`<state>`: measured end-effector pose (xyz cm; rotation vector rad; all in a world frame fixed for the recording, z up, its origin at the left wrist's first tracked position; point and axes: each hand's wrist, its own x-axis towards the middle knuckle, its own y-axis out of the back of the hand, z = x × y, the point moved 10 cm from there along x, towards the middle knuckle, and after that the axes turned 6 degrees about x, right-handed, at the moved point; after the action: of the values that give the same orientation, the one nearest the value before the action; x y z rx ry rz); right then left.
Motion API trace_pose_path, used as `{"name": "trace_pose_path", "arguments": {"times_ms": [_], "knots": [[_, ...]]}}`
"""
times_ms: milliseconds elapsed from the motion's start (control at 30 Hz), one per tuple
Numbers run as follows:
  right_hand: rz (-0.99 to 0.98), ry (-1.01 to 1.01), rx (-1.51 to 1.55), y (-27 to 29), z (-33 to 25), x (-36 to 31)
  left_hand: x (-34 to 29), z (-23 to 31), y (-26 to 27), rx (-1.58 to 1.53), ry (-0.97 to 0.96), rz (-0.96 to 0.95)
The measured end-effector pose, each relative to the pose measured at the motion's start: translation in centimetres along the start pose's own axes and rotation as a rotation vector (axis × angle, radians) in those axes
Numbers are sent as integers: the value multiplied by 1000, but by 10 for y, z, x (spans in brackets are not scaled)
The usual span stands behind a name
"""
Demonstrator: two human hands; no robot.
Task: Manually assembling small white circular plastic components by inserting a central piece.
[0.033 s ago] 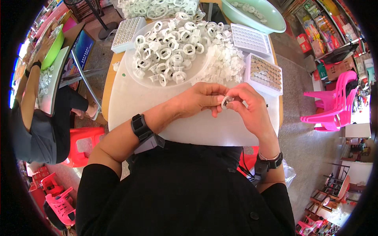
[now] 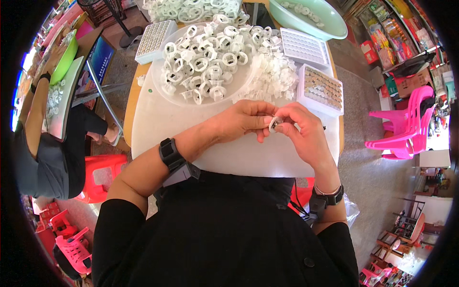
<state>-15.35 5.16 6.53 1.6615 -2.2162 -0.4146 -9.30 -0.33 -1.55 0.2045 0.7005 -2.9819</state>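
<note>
A small white ring-shaped plastic piece [image 2: 273, 126] is pinched between my two hands above the near part of the white tabletop [image 2: 229, 160]. My left hand [image 2: 246, 120] has thumb and fingertips closed on its left side. From the right, my right hand [image 2: 302, 125] grips it with thumb and forefinger. The fingers partly hide the piece, and its dark centre shows. Beyond my hands, a heap of similar white ring pieces [image 2: 205, 67] lies on a round translucent tray [image 2: 160, 88]. Small white translucent parts [image 2: 275, 79] are piled to its right.
At the right edge stand a white tray of small metallic round parts [image 2: 322, 91] and a white dimpled tray [image 2: 306, 48]. A pale green basin [image 2: 334, 28] is behind them, a stacked parts tray [image 2: 155, 40] at far left. Another person [image 2: 48, 158] sits left; pink chairs [image 2: 406, 126] stand right.
</note>
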Motion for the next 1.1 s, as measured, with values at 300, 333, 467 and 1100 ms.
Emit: {"name": "trace_pose_path", "arguments": {"times_ms": [300,333,467,1100], "knots": [[1,70,10,-1,-7,-3,-1,4,-5,0,-5,-48],[3,69,11,-1,-8,-4,-1,5,-6,7,-8,-57],[44,36,52,2,-1,-5,-1,9,-10,0,-41,-85],[166,37,129,11,6,2,4,10,-2,-140,-5,19]]}}
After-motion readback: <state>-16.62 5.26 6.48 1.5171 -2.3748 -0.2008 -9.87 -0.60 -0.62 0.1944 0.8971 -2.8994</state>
